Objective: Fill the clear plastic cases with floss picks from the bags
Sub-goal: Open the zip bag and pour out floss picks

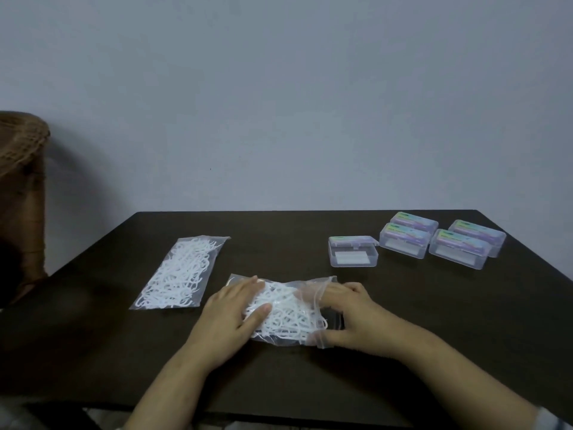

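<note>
Head view:
Labels: coloured inserts in cases, print too small to read.
Left hand (pixel 231 311): fingers flat, pressing near bag (pixel 286 308) by the table's (pixel 279 231) front edge.
Right hand (pixel 350 315): fingers inside the bag mouth; grasp cannot be told.
Second bag (pixel 181 273): left side, lying flat.
Cases (pixel 434 240): five, lids closed, far right corner.
Open room: table centre, far edge.

A single head-worn wide-angle view looks forward and down from near the dark table (pixel 310 231), wall filling the frame's upper half.
</note>
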